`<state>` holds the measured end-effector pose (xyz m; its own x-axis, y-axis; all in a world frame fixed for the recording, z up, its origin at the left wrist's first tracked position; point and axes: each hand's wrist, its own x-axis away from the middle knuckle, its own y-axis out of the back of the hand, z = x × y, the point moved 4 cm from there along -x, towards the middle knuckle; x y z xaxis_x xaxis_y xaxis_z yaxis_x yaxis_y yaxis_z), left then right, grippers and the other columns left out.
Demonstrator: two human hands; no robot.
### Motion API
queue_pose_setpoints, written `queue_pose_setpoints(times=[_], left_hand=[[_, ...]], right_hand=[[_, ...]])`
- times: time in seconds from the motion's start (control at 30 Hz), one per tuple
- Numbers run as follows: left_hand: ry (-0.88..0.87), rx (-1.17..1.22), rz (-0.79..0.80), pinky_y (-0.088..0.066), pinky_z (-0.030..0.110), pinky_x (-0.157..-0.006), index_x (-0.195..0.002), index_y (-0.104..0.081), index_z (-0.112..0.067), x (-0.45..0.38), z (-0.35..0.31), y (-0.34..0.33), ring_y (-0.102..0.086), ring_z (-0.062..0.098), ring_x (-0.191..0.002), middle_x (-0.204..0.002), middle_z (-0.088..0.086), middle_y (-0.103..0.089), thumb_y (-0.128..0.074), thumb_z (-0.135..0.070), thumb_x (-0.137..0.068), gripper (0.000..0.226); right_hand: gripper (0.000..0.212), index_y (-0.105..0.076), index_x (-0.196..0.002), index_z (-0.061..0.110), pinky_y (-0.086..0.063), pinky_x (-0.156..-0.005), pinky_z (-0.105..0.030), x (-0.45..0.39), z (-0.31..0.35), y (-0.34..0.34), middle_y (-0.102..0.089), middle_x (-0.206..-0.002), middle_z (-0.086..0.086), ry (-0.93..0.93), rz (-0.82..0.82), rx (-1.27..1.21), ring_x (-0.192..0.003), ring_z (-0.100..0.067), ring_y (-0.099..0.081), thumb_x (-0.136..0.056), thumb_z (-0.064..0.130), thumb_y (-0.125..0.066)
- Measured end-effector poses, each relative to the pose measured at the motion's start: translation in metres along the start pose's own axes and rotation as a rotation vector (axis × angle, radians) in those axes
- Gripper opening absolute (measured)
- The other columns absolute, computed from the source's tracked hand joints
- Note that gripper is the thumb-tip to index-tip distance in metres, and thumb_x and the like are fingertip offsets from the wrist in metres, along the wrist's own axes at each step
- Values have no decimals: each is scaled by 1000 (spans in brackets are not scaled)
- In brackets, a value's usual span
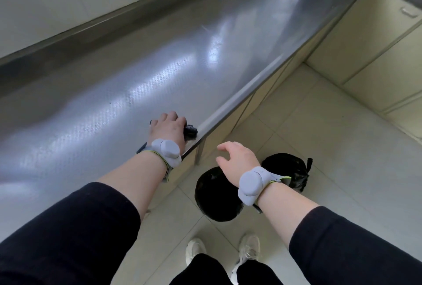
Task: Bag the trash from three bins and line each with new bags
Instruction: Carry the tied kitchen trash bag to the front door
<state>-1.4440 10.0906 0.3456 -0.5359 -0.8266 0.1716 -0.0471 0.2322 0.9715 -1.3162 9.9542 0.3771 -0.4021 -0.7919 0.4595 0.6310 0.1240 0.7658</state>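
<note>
Bag roll: one black roll of bin bags (190,130) lies on the near edge of the worktop, at about 11 o'clock from the picture's centre bottom; most of it is hidden under the left hand, only a dark crinkled end showing at the hand's right side.
Filled bags: two black trash bags on the floor, at about 1 o'clock from the shoes. The near bag (215,195) is round and glossy; the far bag (288,170) is tied, with a knot tail sticking up at its right.
Left hand: the left hand (167,129) is curled down over the roll and grips it, palm down.
Right hand: the right hand (237,159) hangs in the air above the near bag, fingers loosely spread, holding nothing.
Wrists: two grey wristbands, one on each wrist (167,151), (252,185); dark sleeves pushed up both forearms.
Worktop: a long stainless-steel worktop (137,74) with a raised back edge, running from 8 o'clock to 1 o'clock, patterned and shiny.
Floor: pale square floor tiles (319,125).
Room: cream cabinet doors (376,63) at 2 o'clock; two white shoes (249,248) at 6 o'clock.
</note>
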Motion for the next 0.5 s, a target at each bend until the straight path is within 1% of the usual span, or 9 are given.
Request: queue_pose_setpoints(times=[0.13, 0.23, 0.33, 0.5], left_hand=[[-10, 75, 39, -27, 32, -90, -120, -52, -25, 2, -20, 2, -42, 22, -110, -115, -2, -50, -46, -23, -93, 28], [0, 170, 32, -27, 33, -91, -120, -51, -24, 3, -49, 5, -44, 23, -111, -114, -1, -52, -40, -25, -97, 26], [0, 234, 66, -27, 34, -93, -120, -51, -25, 3, -81, 3, -47, 23, -109, -113, 0, -54, -41, -26, -96, 26], [-12, 267, 107, -30, 37, -93, -114, -54, -23, -2, -136, 1, -52, 24, -107, -111, 0, -55, -45, -28, -94, 23]], right_hand=[[36, -54, -128, 26, -43, -94, -28, -1, -7, 12, -53, -131, 7, -19, -37, -72, -112, -18, -53, -93, 22, -49], [36, -54, -129, 25, -40, -95, -24, 0, -24, 26, -52, -134, 8, -49, -76, -144, -118, -15, -51, -93, 22, -49], [35, -55, -128, 25, -38, -91, -21, 3, -46, 42, -54, -133, 8, -84, -123, -227, -119, -13, -51, -93, 22, -50], [35, -57, -126, 23, -39, -100, -24, 2, -90, 61, -56, -131, 5, -137, -167, -327, -121, -14, -51, -92, 22, -53]])
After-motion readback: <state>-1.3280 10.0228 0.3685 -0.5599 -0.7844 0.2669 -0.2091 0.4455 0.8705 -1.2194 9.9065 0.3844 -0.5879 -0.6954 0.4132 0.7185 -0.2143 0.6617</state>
